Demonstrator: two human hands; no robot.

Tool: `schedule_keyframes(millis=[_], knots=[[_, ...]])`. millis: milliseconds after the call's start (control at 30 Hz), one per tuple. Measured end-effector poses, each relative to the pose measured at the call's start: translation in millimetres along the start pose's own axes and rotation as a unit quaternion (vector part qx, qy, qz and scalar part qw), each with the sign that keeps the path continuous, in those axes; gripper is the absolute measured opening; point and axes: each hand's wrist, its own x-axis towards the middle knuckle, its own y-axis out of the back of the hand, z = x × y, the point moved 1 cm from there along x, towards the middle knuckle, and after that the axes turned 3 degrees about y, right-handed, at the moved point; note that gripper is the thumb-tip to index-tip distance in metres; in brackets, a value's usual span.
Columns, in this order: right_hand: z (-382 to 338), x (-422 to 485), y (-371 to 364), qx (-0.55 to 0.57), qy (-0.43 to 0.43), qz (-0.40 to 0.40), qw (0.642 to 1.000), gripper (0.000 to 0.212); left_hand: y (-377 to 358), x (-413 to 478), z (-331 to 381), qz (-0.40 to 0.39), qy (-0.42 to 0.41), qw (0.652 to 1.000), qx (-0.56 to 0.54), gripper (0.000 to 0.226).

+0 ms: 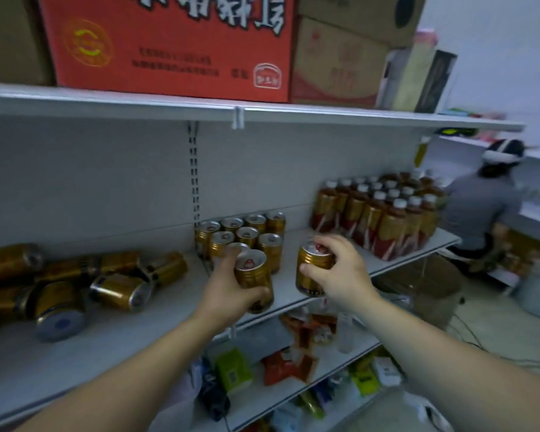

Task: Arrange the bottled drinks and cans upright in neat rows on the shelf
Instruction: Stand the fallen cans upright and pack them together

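Shop shelf [293, 294] | left hand [228, 291] gripping upright can [253, 277] just before standing rows [242, 235] | right hand [340, 269] gripping second can [312, 271], upright, farther right | toppled cans [75, 282] lying far left, nearer left hand

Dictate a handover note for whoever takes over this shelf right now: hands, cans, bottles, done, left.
Left hand grips one upright gold metal can; right hand grips a second gold can, both near the front edge of the white metal shelf.
Done: block of upright gold cans at the back; brown white-capped bottles in rows on the right.
Left: place both held cans beside the block, then stand up the toppled gold cans piled on the left.
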Motion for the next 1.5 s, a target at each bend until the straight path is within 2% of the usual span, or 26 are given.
schedule_keyframes(millis=[200, 333, 500, 633, 800, 1067, 1167, 1233, 1300, 1367, 1500], knots=[[73.9, 16.1, 55.2, -0.012, -0.001, -0.053, 0.998, 0.055, -88.6, 19.1, 11.6, 0.009, 0.016, 1.000, 0.023, 0.062], [109.6, 32.7, 58.4, -0.014, -0.007, -0.080, 0.997, 0.057, -108.8, 27.5, 1.0, 0.041, 0.062, 0.996, 0.045, 0.062], [130.0, 55.9, 26.4, 0.023, -0.050, -0.124, 0.991, 0.055, -97.2, 36.6, -24.3, 0.062, 0.109, 0.986, 0.112, 0.074], [136.5, 79.2, -7.4, 0.039, -0.044, -0.135, 0.989, 0.054, -86.7, 51.5, -42.0, 0.093, 0.115, 0.981, 0.125, 0.088], [144.6, 108.7, -44.2, 0.050, -0.031, -0.165, 0.985, 0.046, -84.5, 50.5, -46.8, 0.141, 0.107, 0.952, 0.251, 0.092], [149.8, 158.9, -91.1, 0.091, 0.023, -0.238, 0.967, 0.056, -75.3, 49.3, -47.9, 0.158, 0.158, 0.960, 0.167, 0.095], [152.8, 169.8, -102.7, 0.093, 0.050, -0.271, 0.957, 0.052, -72.4, 50.1, -35.8, 0.134, 0.164, 0.952, 0.222, 0.106], [152.6, 173.0, -106.7, 0.099, 0.073, -0.288, 0.950, 0.051, -66.6, 56.8, -29.7, 0.089, 0.158, 0.928, 0.325, 0.115], [148.8, 171.5, -107.7, 0.108, 0.097, -0.307, 0.941, 0.053, -61.0, 64.1, -25.7, 0.038, 0.156, 0.899, 0.407, 0.115], [145.0, 166.2, -107.6, 0.119, 0.109, -0.326, 0.931, 0.055, -58.9, 67.5, -24.4, 0.020, 0.167, 0.884, 0.436, 0.112], [138.7, 158.9, -111.2, 0.098, 0.130, -0.331, 0.930, 0.058, -59.9, 61.5, -19.2, 0.030, 0.198, 0.874, 0.443, 0.111]])
